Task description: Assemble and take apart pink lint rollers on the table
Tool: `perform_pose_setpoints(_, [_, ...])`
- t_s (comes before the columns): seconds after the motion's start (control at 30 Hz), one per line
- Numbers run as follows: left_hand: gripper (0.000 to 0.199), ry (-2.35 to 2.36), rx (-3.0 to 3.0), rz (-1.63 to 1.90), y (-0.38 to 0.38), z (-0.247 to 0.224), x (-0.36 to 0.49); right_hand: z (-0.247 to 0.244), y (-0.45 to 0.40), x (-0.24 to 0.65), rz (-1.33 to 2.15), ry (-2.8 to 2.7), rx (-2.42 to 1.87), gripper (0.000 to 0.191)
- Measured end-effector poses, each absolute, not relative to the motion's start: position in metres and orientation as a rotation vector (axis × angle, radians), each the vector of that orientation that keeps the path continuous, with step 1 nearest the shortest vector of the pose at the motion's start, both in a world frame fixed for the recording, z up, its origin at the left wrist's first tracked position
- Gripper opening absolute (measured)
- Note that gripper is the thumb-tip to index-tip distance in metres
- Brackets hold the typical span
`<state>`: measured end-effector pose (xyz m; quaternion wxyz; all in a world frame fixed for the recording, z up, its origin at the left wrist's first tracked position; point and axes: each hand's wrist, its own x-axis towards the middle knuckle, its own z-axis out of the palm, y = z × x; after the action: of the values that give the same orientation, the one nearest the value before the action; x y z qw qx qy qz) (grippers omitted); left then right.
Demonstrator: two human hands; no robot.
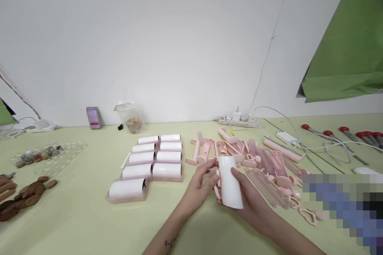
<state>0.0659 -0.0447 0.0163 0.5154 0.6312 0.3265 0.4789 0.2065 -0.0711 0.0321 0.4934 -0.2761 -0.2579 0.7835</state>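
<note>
A white lint roller roll [229,183] stands nearly upright between my two hands, tilted slightly. My right hand [254,203] is wrapped round it from the right, thumb on its front. My left hand [201,183] closes at its left side on a pink plastic piece [219,187], mostly hidden by fingers and roll. Beyond my hands lie several pink plastic handles [205,151]. To the right are clear pinkish covers [266,187] and small pink loops [308,216]. On the left, white rolls in pinkish cases [137,171] stand in two columns, with one [127,188] nearest me.
A power strip [237,122] with chargers sits by the wall, its cables trailing right. Red-ended tools [329,133] lie far right, near a blurred blue patch [335,203]. At left are a plastic bag [130,117], clear trays [62,155] and brown pieces [28,197].
</note>
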Motion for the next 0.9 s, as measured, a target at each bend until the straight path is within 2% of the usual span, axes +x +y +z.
perform_pose_setpoints(0.13, [0.041,0.723,1.192,1.150,-0.045,0.018,0.072,0.027,-0.074,0.200,1.894,-0.686,-0.758,0.029])
perform_pose_setpoints(0.27, [0.046,0.733,1.137,1.101,-0.043,0.019,0.073,0.027,-0.072,0.204,1.801,-0.765,-0.762,0.028])
perform_pose_setpoints(0.37, [0.036,0.749,1.043,1.250,-0.040,0.021,0.070,0.029,-0.071,0.208,1.766,-0.867,-0.802,0.033])
perform_pose_setpoints(0.47, [0.034,0.737,0.931,1.410,-0.036,0.023,0.064,0.030,-0.073,0.207,1.813,-1.099,-0.905,0.037])
perform_pose_setpoints(0.67, [0.034,0.828,1.308,1.134,-0.041,0.026,0.061,0.026,-0.076,0.199,1.898,-1.169,-1.016,0.037])
perform_pose_setpoints(0.9, [0.036,0.840,1.502,1.132,-0.047,0.030,0.062,0.028,-0.073,0.203,1.853,-1.211,-1.043,0.041])
